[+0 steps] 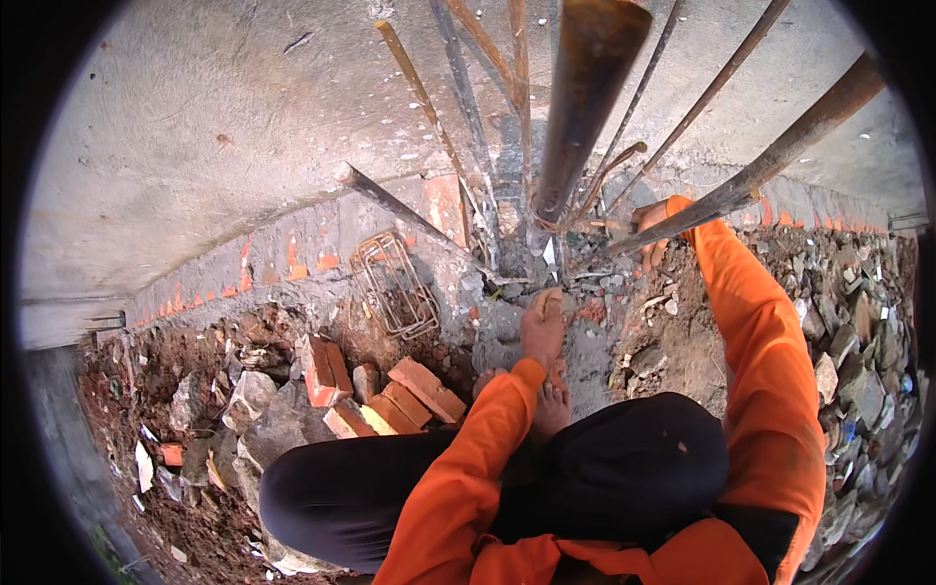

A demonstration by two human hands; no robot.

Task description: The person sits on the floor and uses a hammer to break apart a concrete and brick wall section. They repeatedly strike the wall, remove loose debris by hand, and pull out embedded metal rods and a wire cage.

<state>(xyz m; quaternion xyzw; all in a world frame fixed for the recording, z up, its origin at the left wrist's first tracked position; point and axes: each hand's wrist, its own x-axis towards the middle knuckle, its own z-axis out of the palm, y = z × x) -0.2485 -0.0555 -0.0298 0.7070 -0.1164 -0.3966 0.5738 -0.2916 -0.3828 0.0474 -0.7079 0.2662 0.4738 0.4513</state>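
My left hand [543,327] is low over the grey mortar strip [589,358], just in front of the base of the steel bars. Its fingers look curled, and whether they hold anything is hidden. Farther right, my right hand [651,234] is among the bars, partly covered by a thick slanting rusty bar [760,172]. A short brown stick-like piece [613,225] reaches from near its fingers toward the bars; the grip itself is not clear. Between the hands rises a thick upright bar [585,110], with a bright pointed patch [550,257] at its foot.
Several thinner rusty rods [420,80] stand before the plastered wall [219,131]. Bent rectangular wire stirrups [395,285] lie left of a short slanting bar [409,212]. Broken bricks [402,402] and stones [252,398] lie left; rubble [855,373] covers the right. My bare foot [553,409] is on the mortar.
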